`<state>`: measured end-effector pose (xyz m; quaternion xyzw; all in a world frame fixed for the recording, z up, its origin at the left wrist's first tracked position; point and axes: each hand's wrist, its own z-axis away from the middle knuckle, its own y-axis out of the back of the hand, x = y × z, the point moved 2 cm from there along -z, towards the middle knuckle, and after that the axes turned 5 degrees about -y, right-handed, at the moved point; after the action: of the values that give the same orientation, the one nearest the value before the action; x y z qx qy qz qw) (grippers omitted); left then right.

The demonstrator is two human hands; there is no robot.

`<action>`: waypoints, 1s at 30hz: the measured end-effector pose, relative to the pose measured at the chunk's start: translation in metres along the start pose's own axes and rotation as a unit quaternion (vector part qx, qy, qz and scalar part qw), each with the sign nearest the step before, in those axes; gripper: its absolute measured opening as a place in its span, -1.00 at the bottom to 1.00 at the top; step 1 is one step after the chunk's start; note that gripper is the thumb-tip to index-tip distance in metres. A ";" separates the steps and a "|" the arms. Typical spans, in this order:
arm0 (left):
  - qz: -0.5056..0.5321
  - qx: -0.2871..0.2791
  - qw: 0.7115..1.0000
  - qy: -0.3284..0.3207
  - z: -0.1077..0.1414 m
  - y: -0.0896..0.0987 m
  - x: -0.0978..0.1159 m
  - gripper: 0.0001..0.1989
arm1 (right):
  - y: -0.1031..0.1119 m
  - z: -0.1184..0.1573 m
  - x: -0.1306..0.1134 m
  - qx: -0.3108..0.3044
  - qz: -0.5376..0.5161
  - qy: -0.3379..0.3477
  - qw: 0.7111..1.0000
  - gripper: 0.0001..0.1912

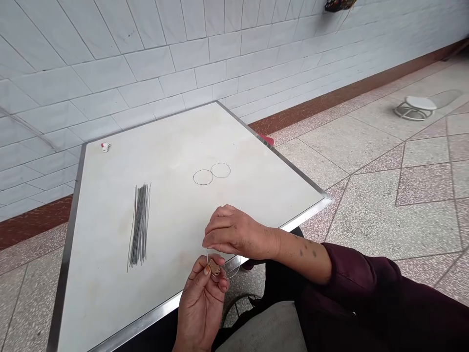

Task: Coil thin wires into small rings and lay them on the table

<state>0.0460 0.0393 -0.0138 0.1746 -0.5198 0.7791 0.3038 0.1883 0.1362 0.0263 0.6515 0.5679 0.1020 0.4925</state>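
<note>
My left hand (201, 303) is closed at the table's near edge, thumb and fingers pinching a thin wire (234, 274) bent into a curve. A small tan piece (215, 268) shows between those fingertips; I cannot make out what it is. Just above, my right hand (234, 233) has its fingers pressed together on the upper end of the same wire, palm down. Two thin wire rings, a left one (194, 177) and a right one (230, 170), lie side by side on the table beyond my hands. To the left rests a bundle of straight grey wires (139, 230).
The white table (164, 146) has a metal edge and stands by a tiled wall (146, 63). A small red and white object (106, 147) lies at its far left corner. A low round stool (419, 103) stands on the floor at right. Something red (267, 140) shows past the right edge.
</note>
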 end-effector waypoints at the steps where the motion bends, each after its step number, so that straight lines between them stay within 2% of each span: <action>1: 0.001 -0.001 1.000 0.002 0.000 0.000 0.000 -0.93 | 0.000 0.000 0.000 -0.007 0.004 -0.001 1.000 -0.85; 13: -0.001 -0.026 0.999 0.040 0.000 0.002 -0.002 -0.90 | 0.008 0.001 -0.006 -0.075 0.029 0.012 0.997 -0.82; 30: 0.001 -0.039 0.998 0.039 0.005 0.000 -0.002 -0.90 | 0.012 -0.001 -0.007 -0.085 -0.011 0.031 0.996 -0.84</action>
<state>0.0469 0.0340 -0.0127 0.1316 -0.5382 0.7646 0.3292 0.1929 0.1323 0.0384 0.5974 0.5792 0.1644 0.5297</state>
